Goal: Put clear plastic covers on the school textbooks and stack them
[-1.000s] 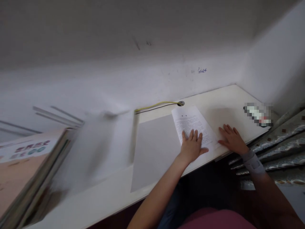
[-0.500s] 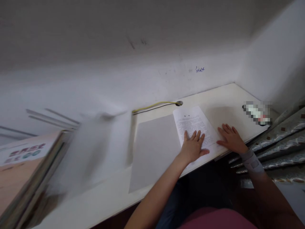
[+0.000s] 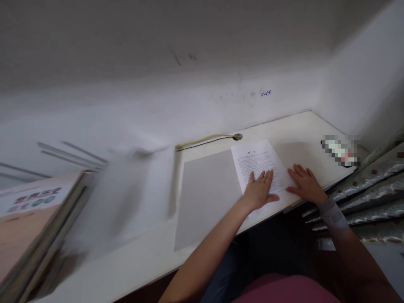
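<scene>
Printed white sheets of paper (image 3: 257, 162) lie on the white desk, tilted at an angle to its edge. My left hand (image 3: 260, 191) rests flat on their lower part, fingers spread. My right hand (image 3: 304, 184) lies palm down at the right edge of the paper, with its fingertips near or on that edge. A grey wrist brace (image 3: 333, 214) wraps my right wrist. Neither hand grips anything.
A grey board (image 3: 205, 198) lies left of the paper. A stack of books (image 3: 34, 210) stands at far left beside a blurred pale shape. A yellow cable (image 3: 205, 141) enters a desk grommet (image 3: 237, 136). A pixelated object (image 3: 340, 150) lies at right, above a patterned curtain (image 3: 372, 189).
The paper has slid slightly to the right and turned a little, with my left hand moving along on it. My right hand has barely moved.
</scene>
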A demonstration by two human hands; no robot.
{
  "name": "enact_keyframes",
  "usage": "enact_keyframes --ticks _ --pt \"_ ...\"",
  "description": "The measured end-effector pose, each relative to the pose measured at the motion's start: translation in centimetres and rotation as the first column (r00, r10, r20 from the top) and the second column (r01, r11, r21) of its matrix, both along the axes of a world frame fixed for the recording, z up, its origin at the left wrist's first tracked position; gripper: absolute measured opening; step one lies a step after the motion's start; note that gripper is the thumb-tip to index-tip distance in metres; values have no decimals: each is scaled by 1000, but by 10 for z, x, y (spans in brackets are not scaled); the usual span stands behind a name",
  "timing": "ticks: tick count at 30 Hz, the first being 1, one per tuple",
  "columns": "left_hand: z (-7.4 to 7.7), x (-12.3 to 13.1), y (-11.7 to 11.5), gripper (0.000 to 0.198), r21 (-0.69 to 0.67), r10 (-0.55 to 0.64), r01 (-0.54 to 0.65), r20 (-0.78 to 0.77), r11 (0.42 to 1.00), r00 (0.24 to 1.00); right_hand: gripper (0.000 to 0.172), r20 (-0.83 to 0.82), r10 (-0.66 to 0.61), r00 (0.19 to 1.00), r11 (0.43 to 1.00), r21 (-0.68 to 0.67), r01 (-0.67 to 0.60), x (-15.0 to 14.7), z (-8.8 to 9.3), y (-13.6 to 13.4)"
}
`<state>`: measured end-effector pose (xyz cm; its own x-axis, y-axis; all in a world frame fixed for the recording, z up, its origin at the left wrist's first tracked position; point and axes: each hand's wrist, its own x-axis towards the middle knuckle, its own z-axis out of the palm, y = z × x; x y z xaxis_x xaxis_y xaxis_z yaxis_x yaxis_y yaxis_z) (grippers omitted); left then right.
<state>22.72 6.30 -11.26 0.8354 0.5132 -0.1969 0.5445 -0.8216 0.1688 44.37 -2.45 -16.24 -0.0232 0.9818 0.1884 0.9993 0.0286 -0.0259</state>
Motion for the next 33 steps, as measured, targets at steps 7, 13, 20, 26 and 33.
enact_keyframes --ticks 7,13,20,26,33 --pt "-5 9 0 86 -9 -7 7 48 1000 999 71 -9 -6 1000 1000 -1 6 -1 1 2" --pt "3 -2 -2 82 98 33 -46 137 994 990 67 -9 18 1000 1000 -2 -18 6 -7 0" --pt "-3 -146 17 73 179 571 -639 319 748 757 57 17 31 999 993 117 -33 4 -7 -2" --pt "-29 -187 2 71 180 546 -613 311 769 777 49 -75 347 935 930 153 -333 -78 26 -2" --pt "-46 -198 6 81 205 619 -677 285 707 732 65 -69 327 943 945 -6 -328 -118 17 4"
